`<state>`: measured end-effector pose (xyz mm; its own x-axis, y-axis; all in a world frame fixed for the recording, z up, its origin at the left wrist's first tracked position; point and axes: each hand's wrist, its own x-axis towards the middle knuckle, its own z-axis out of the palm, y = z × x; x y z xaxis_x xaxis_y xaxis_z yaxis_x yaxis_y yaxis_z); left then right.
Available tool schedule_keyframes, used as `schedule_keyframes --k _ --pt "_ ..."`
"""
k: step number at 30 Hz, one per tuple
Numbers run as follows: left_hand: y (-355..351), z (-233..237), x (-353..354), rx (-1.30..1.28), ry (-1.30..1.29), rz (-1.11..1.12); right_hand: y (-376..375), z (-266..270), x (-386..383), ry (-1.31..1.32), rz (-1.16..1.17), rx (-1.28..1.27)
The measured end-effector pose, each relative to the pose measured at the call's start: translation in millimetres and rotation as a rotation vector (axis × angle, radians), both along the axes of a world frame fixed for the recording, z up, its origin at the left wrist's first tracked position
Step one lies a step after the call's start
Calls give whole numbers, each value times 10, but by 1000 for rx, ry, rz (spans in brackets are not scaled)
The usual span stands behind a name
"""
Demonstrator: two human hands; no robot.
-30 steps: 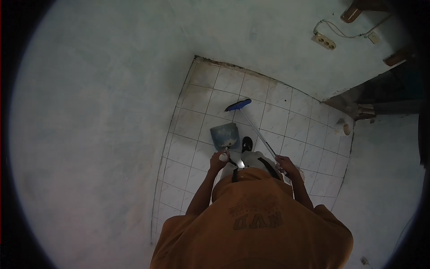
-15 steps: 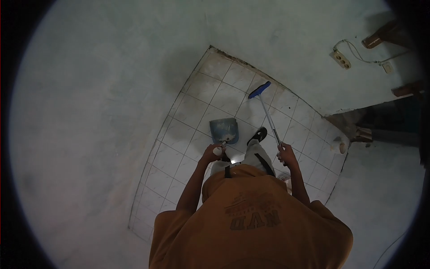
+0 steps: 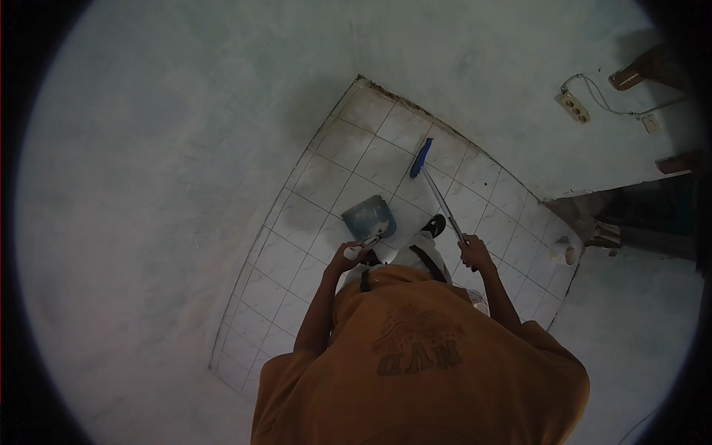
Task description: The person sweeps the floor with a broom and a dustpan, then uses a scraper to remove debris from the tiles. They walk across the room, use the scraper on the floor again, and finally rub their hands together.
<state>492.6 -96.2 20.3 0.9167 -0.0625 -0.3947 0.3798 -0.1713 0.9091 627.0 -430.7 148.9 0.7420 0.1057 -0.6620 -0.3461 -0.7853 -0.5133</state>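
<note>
Down at the left, my left hand (image 3: 344, 259) is closed around the handle of a blue-grey dustpan (image 3: 368, 217). A whitish end of the handle shows at the fingers, and pale smudges mark the pan. My right hand (image 3: 475, 253) grips the long grey pole of a broom (image 3: 443, 205). Its narrow blue head (image 3: 421, 159) is at the tiled floor, up and to the right of the dustpan, apart from it. Whether debris lies between them is too small to tell.
White floor tiles (image 3: 308, 219) meet pale walls at a stained corner. My dark shoe (image 3: 434, 225) stands between pan and pole. A whitish round container (image 3: 567, 254) is at the right. A power strip (image 3: 573, 107) with a cable and wooden pieces (image 3: 639, 68) are at upper right.
The broom head has swung left and turned more upright in view, closer to the dustpan's side. The dustpan has rotated a little. The camera view has shifted slightly.
</note>
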Motion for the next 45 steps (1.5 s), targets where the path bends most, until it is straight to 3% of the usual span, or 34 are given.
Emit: schedule_keyframes --k 5,9,13,15,17,20,22,24,27,31,34,36,41,45 --pt "-51 149 -2 106 -113 -17 60 326 -174 90 98 36" --pt "-30 -52 -79 83 -158 5 174 392 -356 169 201 -15" --pt "-15 -64 -120 148 -144 18 185 208 -506 155 263 -66" --pt "-4 -61 -183 178 -132 30 184 69 -593 17 472 -150" --pt "-42 -38 -243 261 -127 98 147 28 -648 36 532 -213" --pt "-25 -627 -384 307 -160 125 88 -60 -795 -2 609 -284" --pt "-35 -634 -436 373 -161 126 72 -19 -861 -60 629 -293" --pt "-26 -591 -435 441 -160 128 75 37 -908 61 571 -301" --pt "9 -405 -412 297 -53 75 49 -36 -982 120 495 -323" --pt "-19 -227 -343 306 -134 71 -85 -25 -1057 0 483 -265" --pt "-45 -151 -308 400 -208 9 -112 361 -976 126 216 -95" --pt "-40 -195 -299 441 -256 -25 -198 458 -903 330 -162 208" --pt "-11 -434 -254 329 -256 -92 -155 595 -728 296 -233 265" --pt "47 -128 -207 326 -214 -187 -2 591 -609 114 -91 106"
